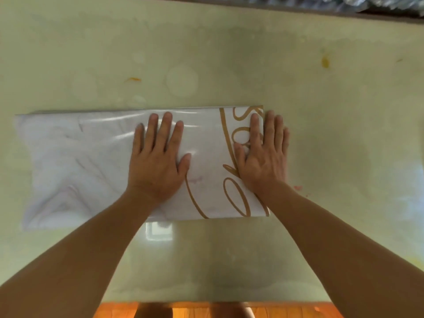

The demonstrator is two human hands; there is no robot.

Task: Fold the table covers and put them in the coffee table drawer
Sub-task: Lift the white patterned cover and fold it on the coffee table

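Both our hands flat on the folded table cover

We see the table cover (75,166) lying as a long folded rectangle on the glossy pale green table (229,53), white with faint marbling and gold script at its right end. Our left hand (158,159) presses palm-down near its middle; our right hand (263,154) presses flat at the right edge, fingers straight, outer fingers over the fold. Orange wooden floor (110,311) shows below the table's near edge.
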